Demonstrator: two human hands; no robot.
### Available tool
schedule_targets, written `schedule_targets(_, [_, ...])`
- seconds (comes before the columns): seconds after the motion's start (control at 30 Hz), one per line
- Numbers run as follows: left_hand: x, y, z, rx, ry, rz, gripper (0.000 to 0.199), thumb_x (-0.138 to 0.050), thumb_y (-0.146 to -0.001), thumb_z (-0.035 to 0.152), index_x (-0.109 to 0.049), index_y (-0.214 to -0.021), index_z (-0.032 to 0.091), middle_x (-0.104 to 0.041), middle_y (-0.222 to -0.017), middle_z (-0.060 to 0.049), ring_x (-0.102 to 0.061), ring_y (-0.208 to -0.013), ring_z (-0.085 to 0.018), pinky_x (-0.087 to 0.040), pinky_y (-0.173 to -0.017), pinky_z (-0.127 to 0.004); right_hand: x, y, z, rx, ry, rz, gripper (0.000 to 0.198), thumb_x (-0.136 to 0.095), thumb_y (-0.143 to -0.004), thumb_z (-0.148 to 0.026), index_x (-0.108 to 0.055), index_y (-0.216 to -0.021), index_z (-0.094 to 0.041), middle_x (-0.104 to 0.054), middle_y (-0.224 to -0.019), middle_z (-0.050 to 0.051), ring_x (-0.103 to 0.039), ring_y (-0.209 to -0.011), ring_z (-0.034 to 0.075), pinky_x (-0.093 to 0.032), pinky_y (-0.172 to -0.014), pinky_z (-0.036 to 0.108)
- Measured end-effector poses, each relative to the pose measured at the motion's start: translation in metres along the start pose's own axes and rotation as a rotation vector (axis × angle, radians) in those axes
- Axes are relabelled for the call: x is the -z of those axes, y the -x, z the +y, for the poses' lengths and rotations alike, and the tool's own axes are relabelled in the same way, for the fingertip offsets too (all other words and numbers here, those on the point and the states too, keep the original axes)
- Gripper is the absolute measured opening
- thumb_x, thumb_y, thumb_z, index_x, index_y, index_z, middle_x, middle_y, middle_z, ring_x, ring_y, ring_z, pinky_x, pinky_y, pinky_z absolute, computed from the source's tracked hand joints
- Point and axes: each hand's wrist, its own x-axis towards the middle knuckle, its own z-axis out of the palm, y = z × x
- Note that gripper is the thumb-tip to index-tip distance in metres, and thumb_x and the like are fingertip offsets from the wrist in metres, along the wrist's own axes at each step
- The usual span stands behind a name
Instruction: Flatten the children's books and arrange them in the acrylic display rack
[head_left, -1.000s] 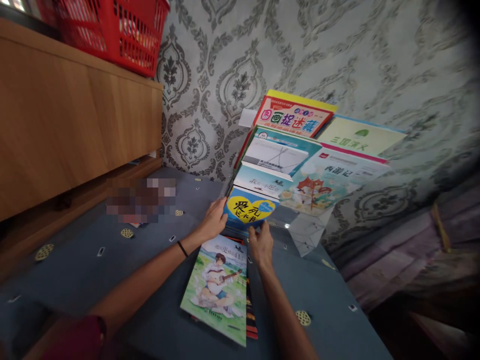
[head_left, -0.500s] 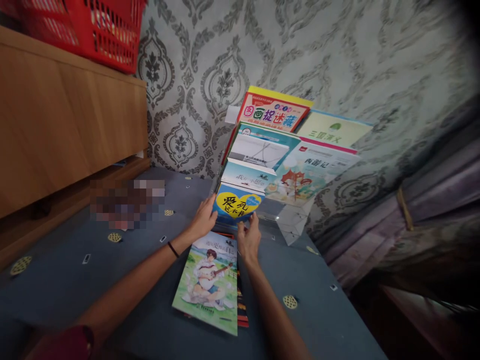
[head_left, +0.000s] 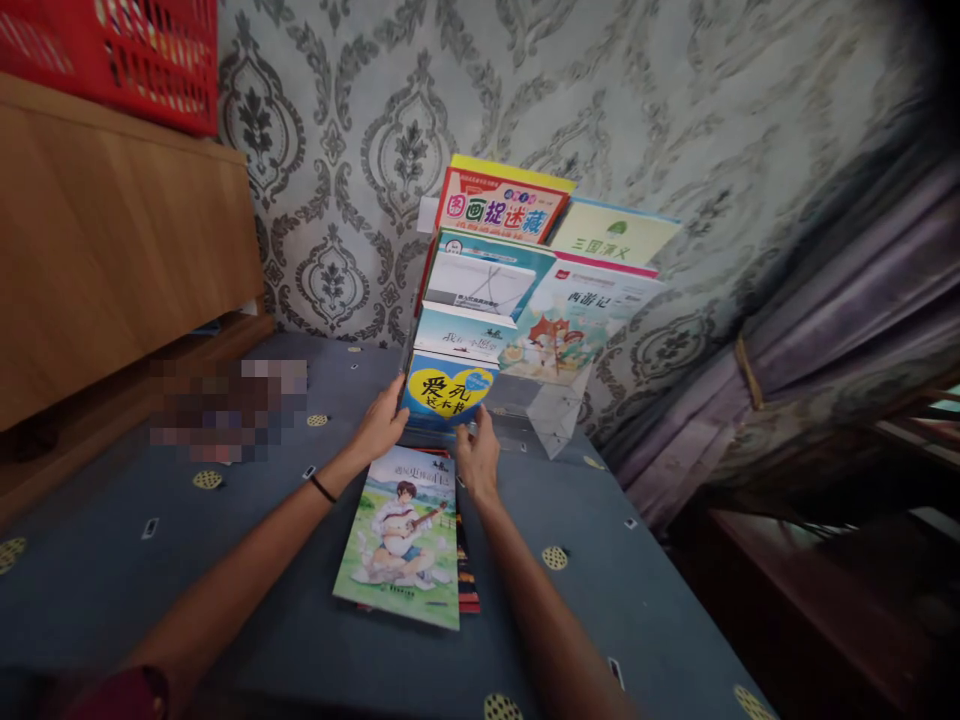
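A blue book with a yellow heart on its cover (head_left: 448, 390) leans in the front tier of a clear display rack (head_left: 555, 415). At its left edge is my left hand (head_left: 385, 422), the fingers closed against the side. My right hand (head_left: 478, 452) grips the lower right corner, fingers curled. Directly behind stands a pale blue book (head_left: 469, 335). Below my hands, a book with a guitar player on its cover (head_left: 397, 535) lies flat between my forearms. It covers most of a dark book with red edges (head_left: 468, 590).
Higher tiers hold a teal and grey book (head_left: 480, 285), a fox-picture book (head_left: 559, 335), a red book (head_left: 499, 205) and a pale green book (head_left: 615, 232). At left is a wooden cabinet (head_left: 120, 240) bearing a red basket (head_left: 157, 60). A curtain (head_left: 705, 390) hangs at right.
My view has turned, so the rack and books sit further left in the picture. Both hands stay at the blue book, which looks hardly moved in the rack.
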Motion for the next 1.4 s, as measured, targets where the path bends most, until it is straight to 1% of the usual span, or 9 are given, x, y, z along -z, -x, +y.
schedule_targets(0.1, [0.013,0.013,-0.003,0.045,0.012,-0.026,0.062,-0.049,-0.087,0.014,-0.04,-0.149,0.012,-0.055,-0.147,-0.018,-0.052,-0.136,-0.028,-0.046,-0.112,-0.047,0.007,0.009,-0.01,-0.088,-0.059,0.068,0.058,-0.046,-0.088,-0.038,-0.047,-0.138,-0.01,-0.061,-0.134,0.022,-0.061,-0.12,0.03,-0.052,-0.096,0.045])
schedule_targets(0.2, [0.027,0.036,-0.013,0.095,-0.067,-0.085,0.048,-0.046,-0.086,0.011,-0.057,-0.132,0.014,-0.068,-0.13,-0.013,-0.062,-0.123,-0.025,-0.051,-0.106,-0.044,0.015,0.023,-0.023,-0.081,-0.068,0.086,0.04,-0.046,-0.088,-0.037,-0.057,-0.12,-0.015,-0.066,-0.116,0.016,-0.064,-0.104,0.026,-0.053,-0.09,0.041])
schedule_targets(0.33, [0.037,0.063,-0.025,0.127,-0.151,-0.151,0.036,-0.047,-0.085,0.011,-0.068,-0.113,0.017,-0.075,-0.111,-0.009,-0.069,-0.106,-0.023,-0.055,-0.099,-0.042,0.019,0.042,-0.046,0.071,-0.109,-0.206,0.025,-0.042,-0.089,-0.029,-0.065,-0.097,-0.02,-0.07,-0.093,0.008,-0.066,-0.087,0.024,-0.054,-0.081,0.038])
schedule_targets(0.47, [0.038,0.074,-0.025,0.082,-0.195,-0.18,0.034,-0.053,-0.085,0.014,-0.069,-0.115,0.019,-0.074,-0.115,-0.008,-0.067,-0.109,-0.024,-0.053,-0.102,-0.043,0.011,0.059,-0.066,0.292,-0.064,-0.488,0.034,-0.044,-0.091,-0.021,-0.07,-0.112,-0.021,-0.072,-0.113,0.009,-0.066,-0.107,0.024,-0.053,-0.095,0.041])
schedule_targets(0.67, [0.036,0.077,-0.023,0.011,-0.236,-0.194,0.04,-0.047,-0.089,0.011,-0.067,-0.122,0.018,-0.072,-0.116,-0.01,-0.067,-0.111,-0.023,-0.051,-0.104,-0.042,-0.012,0.075,-0.075,0.487,0.105,-0.631,0.046,-0.043,-0.095,-0.018,-0.06,-0.138,-0.017,-0.061,-0.142,0.015,-0.053,-0.135,0.026,-0.043,-0.114,0.047])
schedule_targets(0.77, [0.035,0.079,-0.023,-0.011,-0.271,-0.204,0.041,-0.044,-0.09,0.01,-0.067,-0.123,0.017,-0.071,-0.117,-0.011,-0.066,-0.112,-0.022,-0.051,-0.104,-0.04,-0.02,0.076,-0.075,0.486,0.2,-0.666,0.046,-0.043,-0.098,-0.022,-0.057,-0.14,-0.011,-0.057,-0.146,0.021,-0.05,-0.139,0.03,-0.039,-0.116,0.053])
schedule_targets(1.0, [0.035,0.08,-0.017,-0.016,-0.315,-0.226,0.043,-0.041,-0.093,0.01,-0.065,-0.128,0.015,-0.069,-0.122,-0.012,-0.064,-0.116,-0.023,-0.05,-0.106,-0.04,-0.019,0.074,-0.072,0.471,0.294,-0.691,0.049,-0.045,-0.1,-0.03,-0.055,-0.142,-0.008,-0.053,-0.15,0.022,-0.046,-0.142,0.033,-0.036,-0.117,0.055])
schedule_targets(1.3, [0.039,0.077,-0.009,0.012,-0.378,-0.259,0.043,-0.041,-0.093,0.008,-0.066,-0.127,0.015,-0.07,-0.118,-0.011,-0.066,-0.112,-0.023,-0.052,-0.103,-0.038,0.03,0.073,-0.057,0.293,0.455,-0.707,0.054,-0.044,-0.103,-0.042,-0.05,-0.146,-0.01,-0.045,-0.157,0.019,-0.037,-0.149,0.029,-0.028,-0.122,0.049])
schedule_targets(1.4, [0.039,0.078,-0.009,0.007,-0.38,-0.252,0.043,-0.041,-0.092,0.007,-0.066,-0.127,0.015,-0.07,-0.116,-0.011,-0.066,-0.111,-0.022,-0.052,-0.102,-0.036,0.04,0.076,-0.056,0.232,0.442,-0.695,0.055,-0.043,-0.102,-0.043,-0.05,-0.146,-0.011,-0.044,-0.157,0.018,-0.038,-0.148,0.029,-0.031,-0.121,0.049])
